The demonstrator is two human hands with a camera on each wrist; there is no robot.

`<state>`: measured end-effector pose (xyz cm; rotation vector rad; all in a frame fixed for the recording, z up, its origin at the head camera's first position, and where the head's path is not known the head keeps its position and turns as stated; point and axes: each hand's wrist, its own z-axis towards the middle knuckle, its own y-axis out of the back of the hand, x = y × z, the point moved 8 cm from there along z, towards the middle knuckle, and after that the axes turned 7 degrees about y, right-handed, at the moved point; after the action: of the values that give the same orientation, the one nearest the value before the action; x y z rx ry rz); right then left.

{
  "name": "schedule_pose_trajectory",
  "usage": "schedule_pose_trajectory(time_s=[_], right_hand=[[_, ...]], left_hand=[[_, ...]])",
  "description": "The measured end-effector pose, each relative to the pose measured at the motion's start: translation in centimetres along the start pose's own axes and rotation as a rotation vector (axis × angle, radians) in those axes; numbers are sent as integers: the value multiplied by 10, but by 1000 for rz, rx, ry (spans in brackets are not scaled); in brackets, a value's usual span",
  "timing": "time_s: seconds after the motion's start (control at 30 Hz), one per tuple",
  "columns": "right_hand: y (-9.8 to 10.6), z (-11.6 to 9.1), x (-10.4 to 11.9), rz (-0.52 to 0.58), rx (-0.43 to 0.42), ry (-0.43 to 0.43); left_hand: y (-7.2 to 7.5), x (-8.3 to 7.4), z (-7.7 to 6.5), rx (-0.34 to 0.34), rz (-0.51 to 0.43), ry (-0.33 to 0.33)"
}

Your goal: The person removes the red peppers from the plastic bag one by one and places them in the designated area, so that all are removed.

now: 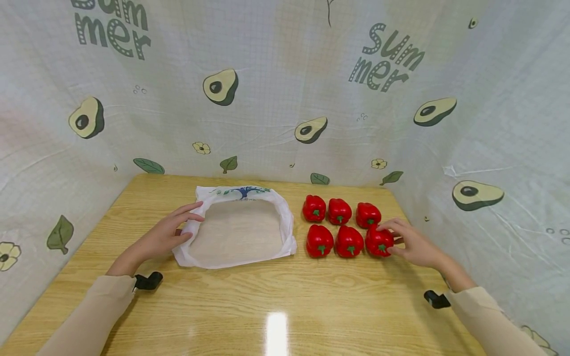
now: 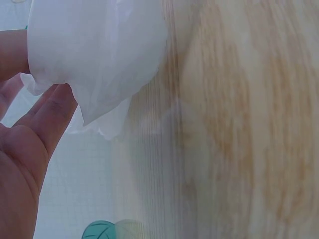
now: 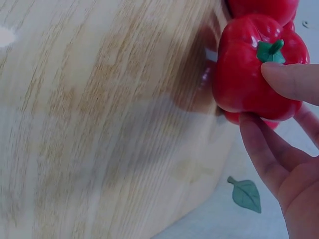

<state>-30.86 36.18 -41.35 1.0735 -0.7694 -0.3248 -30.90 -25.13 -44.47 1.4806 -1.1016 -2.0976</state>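
A white plastic bag (image 1: 288,225) with a blue and green print lies on the table, its wide mouth spread facing up. My left hand (image 1: 171,231) holds its left rim, fingers over the edge and thumb lower down the side. Thin plastic (image 2: 99,55) covers those fingertips in the left wrist view. At the right, my right hand (image 1: 411,243) grips a red bell pepper (image 1: 378,241), the front row's rightmost. Its thumb lies by the green stem, with fingers around the far side, as the right wrist view shows of this pepper (image 3: 239,74).
Two more bell peppers (image 1: 319,241) stand in the front row, left of the gripped one. Behind them are three others (image 1: 339,211). A wooden table (image 1: 222,306) carries everything, and a pale printed cloth (image 1: 267,99) hangs around its back and sides.
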Motion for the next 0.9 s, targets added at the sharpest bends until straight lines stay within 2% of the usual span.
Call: schedule_pose_trajectory(time_s=[0.2, 0.5, 0.73, 0.9], right_hand=[[-5, -2, -3, 4, -9, 6], [-9, -4, -7, 23, 6, -47], [-10, -6, -7, 41, 5, -71], [-11, -7, -4, 51, -9, -43]], left_hand=[[1, -2, -1, -9, -11, -20], [0, -2, 0, 4, -39, -3], [0, 0, -1, 8, -24, 2], [-1, 1, 0, -18, -5, -37]])
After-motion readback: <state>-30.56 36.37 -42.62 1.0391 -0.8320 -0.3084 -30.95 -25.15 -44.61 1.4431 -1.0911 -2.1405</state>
